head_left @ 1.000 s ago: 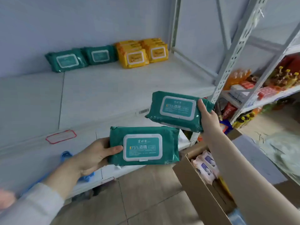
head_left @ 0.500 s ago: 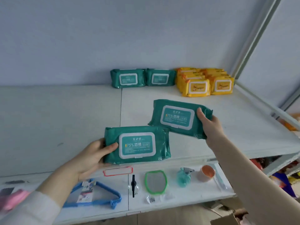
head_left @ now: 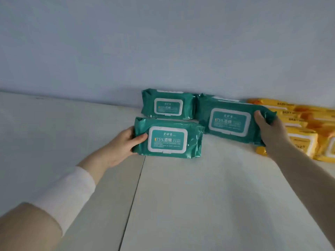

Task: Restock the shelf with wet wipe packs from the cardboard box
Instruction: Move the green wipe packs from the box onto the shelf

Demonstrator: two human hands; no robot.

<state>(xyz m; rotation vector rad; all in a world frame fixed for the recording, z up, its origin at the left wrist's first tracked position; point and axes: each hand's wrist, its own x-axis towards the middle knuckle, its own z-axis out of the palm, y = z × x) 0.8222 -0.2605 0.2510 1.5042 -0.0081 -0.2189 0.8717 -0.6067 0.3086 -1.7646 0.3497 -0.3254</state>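
Wet wipe packs [head_left: 167, 140], mid-air a moment ago, now reach the shelf [head_left: 199, 196] back (left hand [head_left: 123, 147], right hand [head_left: 270, 131] fingers each gripping one): nearly placed.

Pale blue-grey wall [head_left: 163, 42]; white shelf [head_left: 217, 196] w/ seam; soft light.

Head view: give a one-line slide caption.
Left hand holds the near green pack, right hand the right green pack, by a shelved green pack and yellow packs on the white shelf.
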